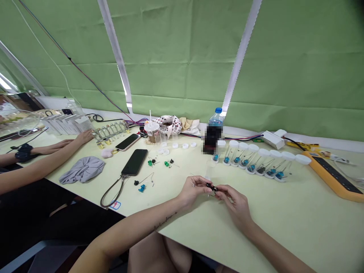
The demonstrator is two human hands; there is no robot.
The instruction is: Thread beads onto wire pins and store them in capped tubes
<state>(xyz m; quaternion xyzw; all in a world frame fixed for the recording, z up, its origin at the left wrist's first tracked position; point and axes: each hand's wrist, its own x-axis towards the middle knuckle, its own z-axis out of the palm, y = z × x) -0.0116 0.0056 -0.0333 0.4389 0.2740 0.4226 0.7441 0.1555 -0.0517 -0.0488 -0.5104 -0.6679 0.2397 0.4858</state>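
Above the table, my left hand [192, 192] pinches a small black part [211, 186] with thin wire sticking out beside it. My right hand [235, 203] has its fingertips closed on the other end of the same part. The fingers hide some of it. Left of my hands lie a blue piece [141, 188] and a black knob with a bent wire [137, 182]. Farther back are two green pieces [166, 164] with black parts and wires. Beyond my right hand, several clear vials [251, 167] with white caps lean in a row, holding mostly blue parts and wires.
Loose white caps [185, 145] sit near a drink cup [152, 131]. Two phones [134, 162] and a grey cloth [82, 169] lie left. A bottle [216, 117] stands behind; an orange power strip [332, 176] is right. Another person's arms [40, 163] rest at far left.
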